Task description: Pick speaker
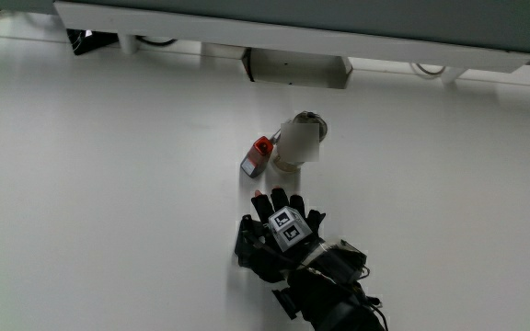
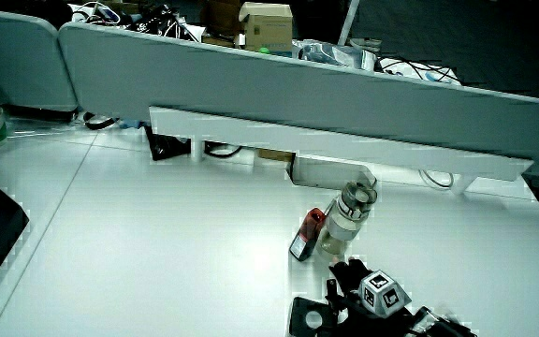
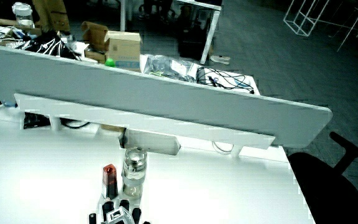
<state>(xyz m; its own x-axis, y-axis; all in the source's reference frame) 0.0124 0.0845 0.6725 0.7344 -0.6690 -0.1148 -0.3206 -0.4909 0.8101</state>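
The black-gloved hand [image 1: 283,234] lies low over the white surface [image 1: 109,184], with its patterned cube facing up. Touching it is a small black squarish speaker [image 2: 309,318] with a pale round face, which shows in the main view as a dark block [image 1: 246,241] at the hand's edge. Whether the grip has closed on the speaker I cannot tell.

Just farther from the person stand a clear plastic bottle with a white label [image 1: 300,140] and, beside it, a small red-and-dark gadget [image 1: 259,156]. Both are near the hand but apart from it. Farther still, a white rail [image 1: 293,37] runs along the low grey partition [image 2: 298,94]. Bare surface lies wide around this cluster.
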